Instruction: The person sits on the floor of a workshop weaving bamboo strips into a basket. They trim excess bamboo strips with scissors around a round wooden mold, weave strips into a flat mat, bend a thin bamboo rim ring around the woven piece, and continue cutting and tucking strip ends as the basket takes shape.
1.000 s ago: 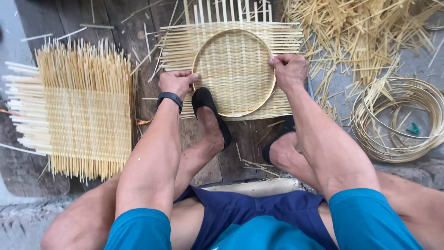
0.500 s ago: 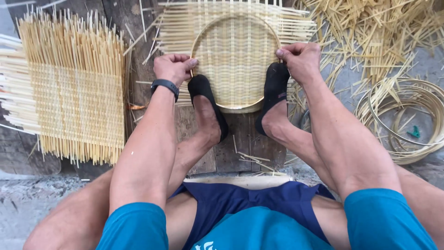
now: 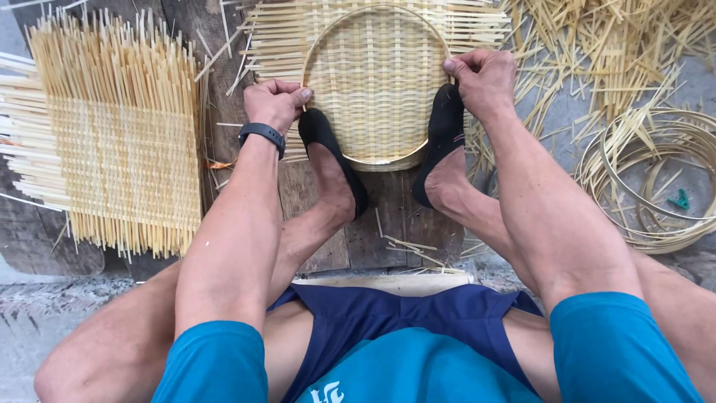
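The round bamboo hoop (image 3: 430,145) lies flat on the square woven mat (image 3: 377,75), straight ahead of you on the dark wooden planks (image 3: 388,216), and everything about your posture is there to keep that ring from shifting on the weave. Your left hand (image 3: 274,103) pinches the hoop at its left edge, fingers curled shut around the thin rim with the thumb on the inside; your right hand (image 3: 483,80) does the same at the right edge, its grip closed tight on the rim and on the mat beneath it. Both feet help: the left foot (image 3: 332,160) in its black slipper presses on the lower left of the ring, and the right foot (image 3: 440,145) bears on the lower right, so the hoop is pinned at four places and the springy strips can't lift it. The loose strip ends stick out past the ring on every side — free, untrimmed. To your left a second woven mat (image 3: 119,142) lies flat on the same boards, well apart from your hands, with no hoop on it. To your right a coil of bamboo rings (image 3: 652,179) rests on the ground near a scatter of loose bamboo strips (image 3: 597,45), with a small green object (image 3: 679,200) — too small to identify — inside it.
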